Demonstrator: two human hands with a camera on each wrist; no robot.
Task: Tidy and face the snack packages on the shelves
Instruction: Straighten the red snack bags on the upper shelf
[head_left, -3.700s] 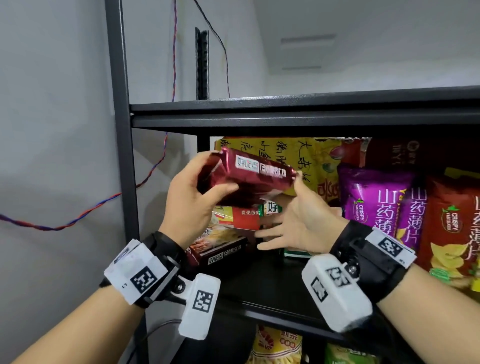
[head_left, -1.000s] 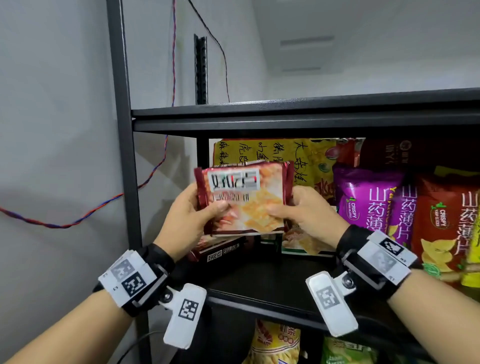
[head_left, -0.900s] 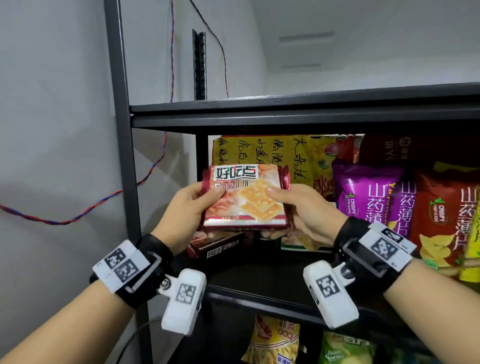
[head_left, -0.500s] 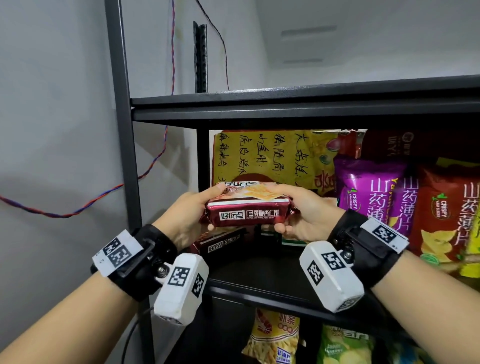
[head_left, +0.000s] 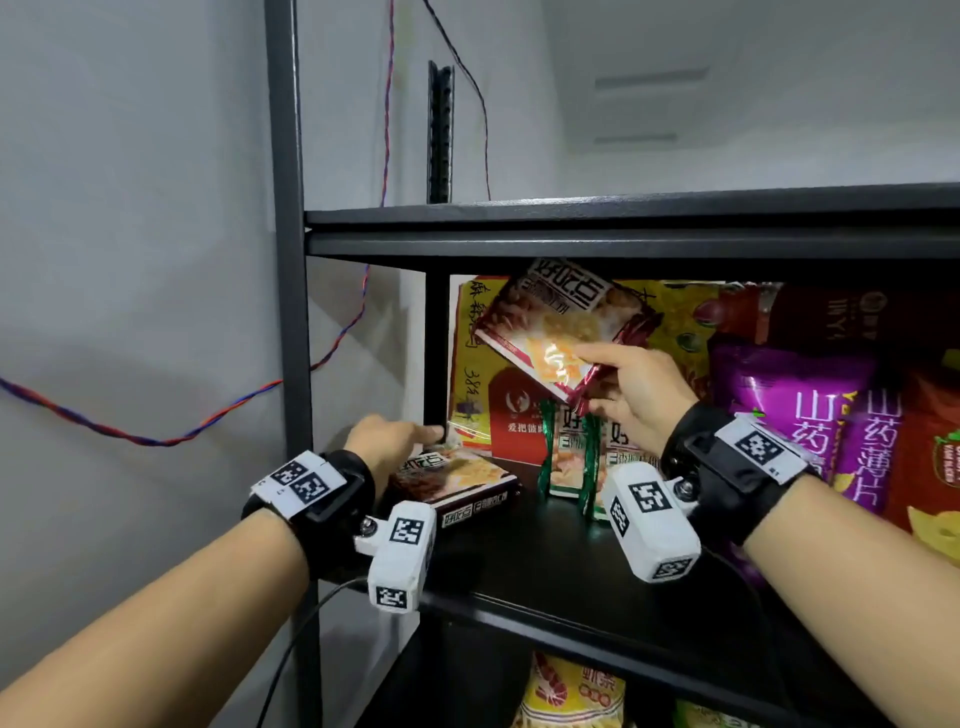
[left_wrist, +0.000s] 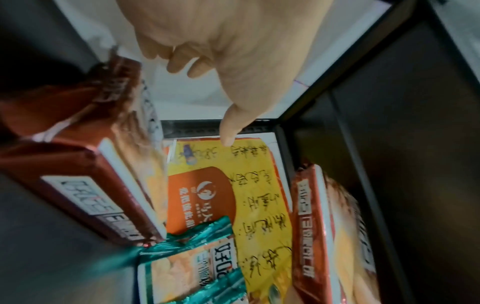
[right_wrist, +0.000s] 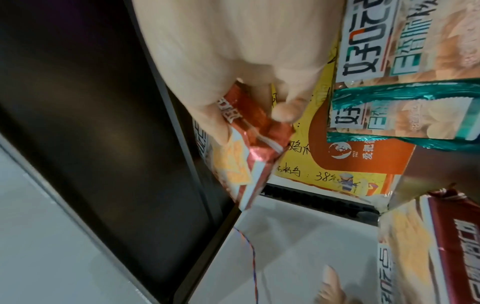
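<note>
Two hands work at the black metal shelf (head_left: 545, 551): the right hand (head_left: 631, 397) pinches a tilted, glossy red cracker packet (head_left: 558, 332) by its lower corner — raised above the shelf; the left hand (head_left: 387, 441), fingers relaxed, reaches beside a second red packet (head_left: 457, 486) lying flat.

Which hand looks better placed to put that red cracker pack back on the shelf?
The right hand: it already pinches the raised red cracker pack by a corner. The left hand holds nothing; its fingers reach over the flat red pack lying at the shelf's left end.
</note>
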